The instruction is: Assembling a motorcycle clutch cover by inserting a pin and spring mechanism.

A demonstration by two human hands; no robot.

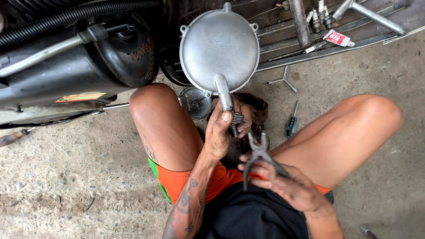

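Left hand (219,132) clamps the round aluminium engine cover (219,51) by its neck, dish at 12 o'clock, steadying it near the spring (237,118), while right hand (287,183) at 5 o'clock grips open-nosed pliers (259,152) aimed up at it.

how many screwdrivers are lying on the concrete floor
1 for certain: a blue-handled screwdriver on the floor beside the right knee. A tool tip at the bottom right edge might be another.
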